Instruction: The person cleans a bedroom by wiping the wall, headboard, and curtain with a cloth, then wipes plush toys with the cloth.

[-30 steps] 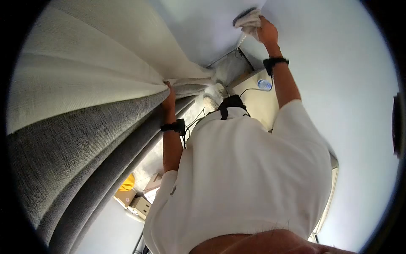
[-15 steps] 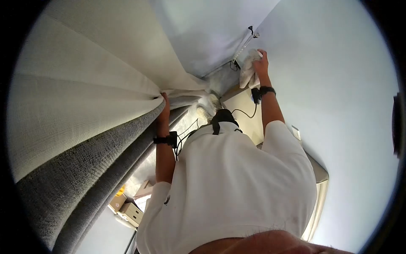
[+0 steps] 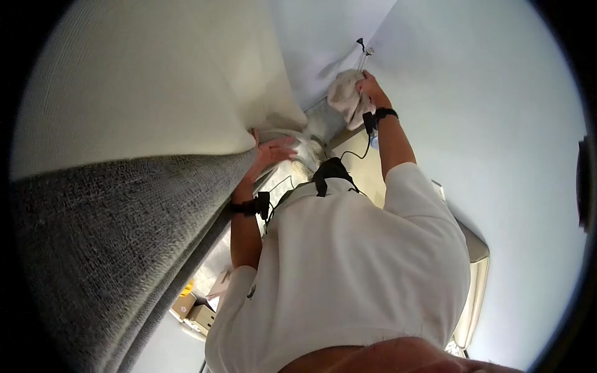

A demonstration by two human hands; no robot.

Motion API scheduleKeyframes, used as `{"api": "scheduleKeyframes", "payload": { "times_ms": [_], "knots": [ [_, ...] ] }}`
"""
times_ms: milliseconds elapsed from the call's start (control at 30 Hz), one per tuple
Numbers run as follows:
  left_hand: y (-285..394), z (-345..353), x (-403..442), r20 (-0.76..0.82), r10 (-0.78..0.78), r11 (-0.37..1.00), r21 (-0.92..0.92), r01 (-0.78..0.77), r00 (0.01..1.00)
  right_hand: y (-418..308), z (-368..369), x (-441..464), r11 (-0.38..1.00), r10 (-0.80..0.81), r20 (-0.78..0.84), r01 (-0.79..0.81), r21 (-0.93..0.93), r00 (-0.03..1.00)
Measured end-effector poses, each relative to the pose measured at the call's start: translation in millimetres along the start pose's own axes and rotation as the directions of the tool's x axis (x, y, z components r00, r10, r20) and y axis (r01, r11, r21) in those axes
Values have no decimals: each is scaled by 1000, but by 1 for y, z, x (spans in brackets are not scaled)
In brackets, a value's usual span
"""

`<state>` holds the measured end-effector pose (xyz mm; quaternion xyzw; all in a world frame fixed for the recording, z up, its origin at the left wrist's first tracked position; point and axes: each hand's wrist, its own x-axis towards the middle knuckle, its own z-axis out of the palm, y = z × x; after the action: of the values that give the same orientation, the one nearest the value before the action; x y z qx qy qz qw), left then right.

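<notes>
My left hand [image 3: 275, 151] is open, with its fingers stretched out against the edge of a curtain. The cream lining [image 3: 155, 81] bulges above that hand, and the grey woven side [image 3: 137, 230] hangs below and to the left. In my right hand [image 3: 372, 91] is a crumpled, off-white cloth [image 3: 344, 94] with darker patches, held by its upper right side. It hangs near the corner where the walls meet, and part of it is hidden by my fingers.
A thin pale rod with a black tip [image 3: 360, 43] stands in the corner behind the cloth. Pale blue wall [image 3: 497, 155] lies to the right. Cardboard boxes [image 3: 202, 316] are low on the left. Cables run from black wrist devices [image 3: 263, 204].
My left hand has gone from gripping the curtain edge to spread fingers, shifting right. The curtain has swung out, showing more grey. The cloth in my right hand has moved slightly left.
</notes>
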<state>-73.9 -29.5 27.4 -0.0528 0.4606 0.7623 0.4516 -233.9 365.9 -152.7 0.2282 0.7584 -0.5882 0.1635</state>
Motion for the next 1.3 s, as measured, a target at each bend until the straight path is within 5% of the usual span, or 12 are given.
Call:
{"api": "scheduleKeyframes", "payload": {
  "times_ms": [100,133,300,567,733,833,867,967,1033,1133,1233,1300],
  "knots": [
    [15,18,18,-65,153,981,132,-143,986,5,2,-48,996,14,232,-34,79,973],
    [23,27,21,-61,145,982,133,-136,988,23,10,-46,989,-51,210,79,-127,976],
    [50,40,53,-99,480,845,321,-428,872,68,29,-105,997,81,291,-74,-34,953],
    [53,20,77,-181,512,781,505,-367,840,12,19,-198,931,-43,269,-59,361,962],
    [22,-14,113,-76,178,773,627,-92,981,-19,22,-230,871,-193,310,17,491,931],
    [12,31,132,-59,5,659,751,41,998,-37,27,-252,913,-132,81,89,397,988],
    [0,12,154,188,3,618,772,-150,982,-27,34,-240,843,-138,92,68,534,986],
    [-66,-17,203,112,-41,638,768,-60,993,10,36,-221,977,-214,-60,213,-11,975],
    [-73,-4,202,84,-100,662,750,3,992,-55,63,-257,844,18,15,-24,536,1000],
    [-74,-4,201,58,-129,661,749,42,990,-70,73,-255,736,45,35,-56,675,998],
    [-76,-12,194,83,-146,689,724,41,986,-37,82,-252,814,47,8,-42,580,999],
    [-78,-13,196,125,-148,700,714,14,981,-8,78,-253,956,-104,-248,166,241,963]
  ]
}}
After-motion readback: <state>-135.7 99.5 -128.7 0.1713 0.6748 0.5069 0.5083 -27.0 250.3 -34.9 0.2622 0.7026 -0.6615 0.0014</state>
